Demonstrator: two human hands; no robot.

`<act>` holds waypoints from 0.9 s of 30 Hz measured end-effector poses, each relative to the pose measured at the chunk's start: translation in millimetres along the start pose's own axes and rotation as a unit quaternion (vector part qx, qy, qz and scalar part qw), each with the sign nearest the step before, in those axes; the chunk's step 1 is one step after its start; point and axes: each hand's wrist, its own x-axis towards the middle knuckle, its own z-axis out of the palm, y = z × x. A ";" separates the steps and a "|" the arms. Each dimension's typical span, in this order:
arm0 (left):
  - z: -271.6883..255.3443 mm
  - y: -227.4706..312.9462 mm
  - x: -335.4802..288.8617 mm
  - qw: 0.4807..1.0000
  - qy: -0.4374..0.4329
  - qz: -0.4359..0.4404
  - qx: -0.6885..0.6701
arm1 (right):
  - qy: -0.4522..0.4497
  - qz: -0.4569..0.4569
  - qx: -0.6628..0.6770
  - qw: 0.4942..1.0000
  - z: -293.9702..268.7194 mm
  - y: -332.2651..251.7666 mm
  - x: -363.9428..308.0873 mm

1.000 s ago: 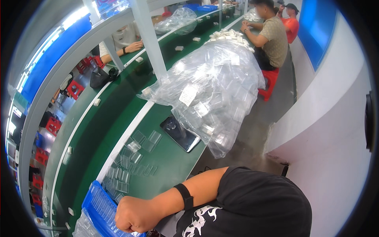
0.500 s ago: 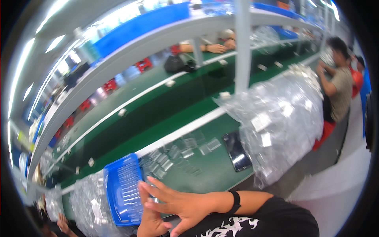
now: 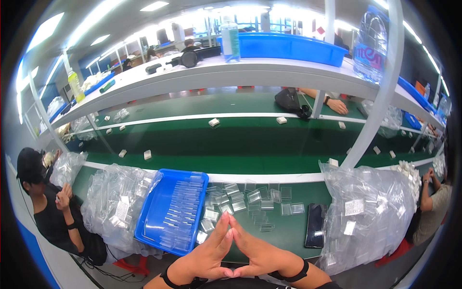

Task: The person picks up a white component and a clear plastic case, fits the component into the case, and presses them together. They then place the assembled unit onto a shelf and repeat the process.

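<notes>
Left hand point(image 3: 206, 254) and right hand point(image 3: 259, 251), spread, meet at the fingertips — palms seemingly apart — near clear plastic cases point(image 3: 238, 206).

Green workbench point(image 3: 288, 237), white strip point(image 3: 269, 178) along far edge. Directly on it, left to right: bulging clear plastic bag point(image 3: 108, 202) against blue plastic tray point(image 3: 156, 212); small clear rectangular plastic cases point(image 3: 266, 205), scattered mid-bench; black smartphone point(image 3: 314, 222), flat; second bulging clear bag point(image 3: 373, 207) just beside.
</notes>
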 end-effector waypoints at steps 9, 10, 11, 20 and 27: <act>-11.8 3.7 4.1 0.991 -0.065 -0.111 -0.026 | 0.001 0.173 0.023 0.985 -20.6 -8.7 -14.3; -12.0 3.7 2.7 0.987 -0.082 -0.134 -0.022 | -0.006 0.171 0.022 0.985 -20.8 -9.5 -15.1; -12.1 3.3 1.3 0.988 -0.074 -0.135 -0.020 | 0.010 0.188 0.018 0.982 -20.5 -10.1 -15.5; -19.0 11.2 2.3 0.968 -0.049 -0.244 -0.014 | 0.060 0.273 -0.054 0.959 -15.0 -13.1 -9.3; -10.7 -3.4 -11.7 0.981 -0.079 -0.165 0.062 | 0.015 0.351 -0.080 0.933 -5.6 -15.4 -4.3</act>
